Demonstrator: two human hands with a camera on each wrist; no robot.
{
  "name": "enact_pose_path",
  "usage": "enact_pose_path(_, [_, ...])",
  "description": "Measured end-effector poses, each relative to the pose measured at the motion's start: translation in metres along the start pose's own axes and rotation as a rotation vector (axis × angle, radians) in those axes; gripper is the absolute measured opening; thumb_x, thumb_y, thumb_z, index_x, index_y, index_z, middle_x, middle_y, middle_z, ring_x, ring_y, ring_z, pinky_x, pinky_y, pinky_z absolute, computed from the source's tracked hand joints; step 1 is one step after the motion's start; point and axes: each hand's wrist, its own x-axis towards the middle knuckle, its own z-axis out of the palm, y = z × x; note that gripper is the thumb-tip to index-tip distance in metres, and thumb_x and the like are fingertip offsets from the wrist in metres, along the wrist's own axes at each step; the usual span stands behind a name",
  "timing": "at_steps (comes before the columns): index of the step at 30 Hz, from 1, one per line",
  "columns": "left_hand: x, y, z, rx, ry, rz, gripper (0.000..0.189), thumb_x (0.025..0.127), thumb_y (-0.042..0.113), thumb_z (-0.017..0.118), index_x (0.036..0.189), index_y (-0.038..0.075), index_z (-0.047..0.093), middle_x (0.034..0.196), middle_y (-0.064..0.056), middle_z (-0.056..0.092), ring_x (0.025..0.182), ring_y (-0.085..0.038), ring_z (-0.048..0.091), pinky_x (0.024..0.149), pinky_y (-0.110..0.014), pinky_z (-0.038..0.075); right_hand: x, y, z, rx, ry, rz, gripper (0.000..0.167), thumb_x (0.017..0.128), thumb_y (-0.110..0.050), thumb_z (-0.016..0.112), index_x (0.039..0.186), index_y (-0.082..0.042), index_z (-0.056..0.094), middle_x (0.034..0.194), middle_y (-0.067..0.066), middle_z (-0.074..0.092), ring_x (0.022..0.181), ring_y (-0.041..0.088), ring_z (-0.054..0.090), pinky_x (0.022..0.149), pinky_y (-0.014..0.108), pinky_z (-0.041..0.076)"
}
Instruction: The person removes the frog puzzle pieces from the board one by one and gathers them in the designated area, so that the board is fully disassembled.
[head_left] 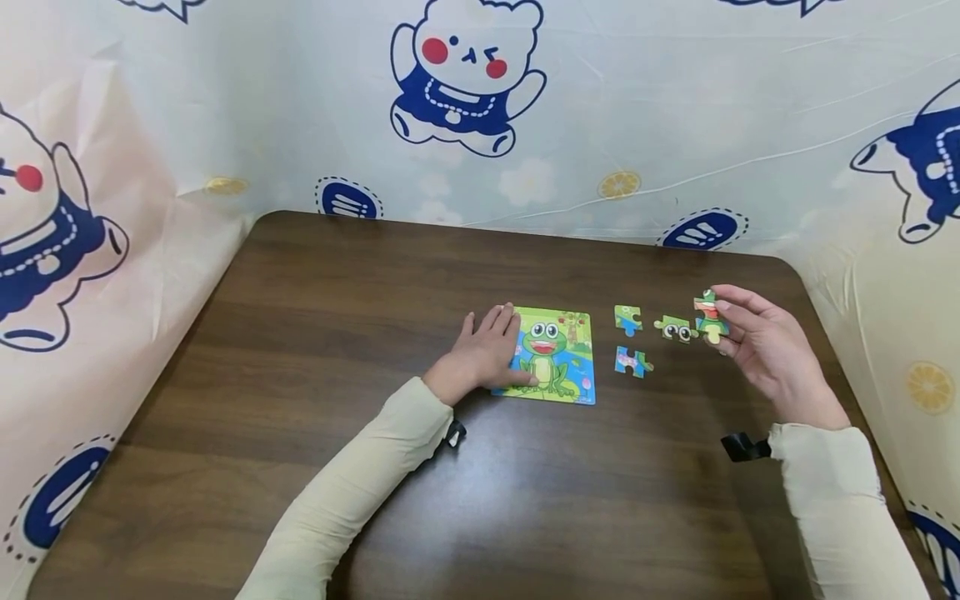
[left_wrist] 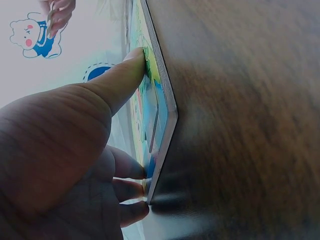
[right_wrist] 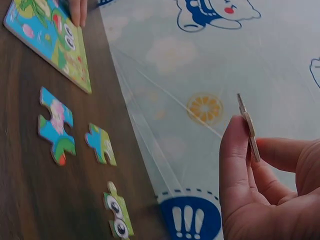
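Observation:
A square frog picture board (head_left: 562, 367) lies on the table, bright green and blue. Across its left side rests my left hand (head_left: 483, 357), thumb and fingers extended; the left wrist view shows the thumb pressing on its face. My right hand (head_left: 780, 362) pinches a jigsaw piece (head_left: 707, 312) between thumb and fingers, held above the table. That piece appears edge-on in the right wrist view, its print turned away there. Just left of this hand lies a piece with the frog's eyes (head_left: 676, 331). Two more pieces, a green-and-blue one (head_left: 627, 320) and a blue-and-pink one (head_left: 633, 362), lie beside the board.
The dark brown wooden table (head_left: 300, 400) has rounded far corners. A pale cloth (head_left: 300, 100) printed with bears and orange slices hangs behind it and along both sides. Black straps (head_left: 746, 447) show at both wrists.

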Motion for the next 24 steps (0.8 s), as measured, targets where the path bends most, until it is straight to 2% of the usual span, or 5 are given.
enact_pose_path(5, [0.001,-0.001,0.002,0.001,-0.004,-0.003,0.109,0.090,0.070,0.059,0.164,0.010,0.006,0.173,-0.008,-0.004,0.161,-0.026,-0.002,0.127,-0.059,0.003,-0.002,-0.006,-0.011,0.098,-0.037,-0.021,0.023,0.100,-0.002,0.060,0.115,-0.011,0.075,0.101,0.003,0.076,0.077,0.014,0.072,0.061,0.027,0.060])
enact_pose_path(12, [0.002,-0.001,0.003,0.000,-0.001,0.005,0.110,0.090,0.071,0.059,0.164,0.010,0.006,0.173,-0.008,-0.005,0.161,-0.026,-0.002,0.127,-0.059,0.004,-0.005,-0.009,-0.019,0.027,0.017,-0.059,0.022,0.099,-0.006,0.063,0.114,-0.014,0.076,0.101,0.000,0.075,0.075,0.013,0.073,0.062,0.024,0.060])
enact_pose_path(24, [0.002,-0.001,0.000,0.011,-0.015,0.001,0.110,0.090,0.072,0.057,0.165,0.011,0.004,0.173,-0.007,-0.006,0.161,-0.026,-0.002,0.127,-0.058,0.004,-0.003,-0.007,-0.020,0.017,0.003,-0.043,0.022,0.099,-0.005,0.062,0.116,-0.012,0.075,0.101,0.001,0.076,0.077,0.014,0.073,0.063,0.026,0.061])
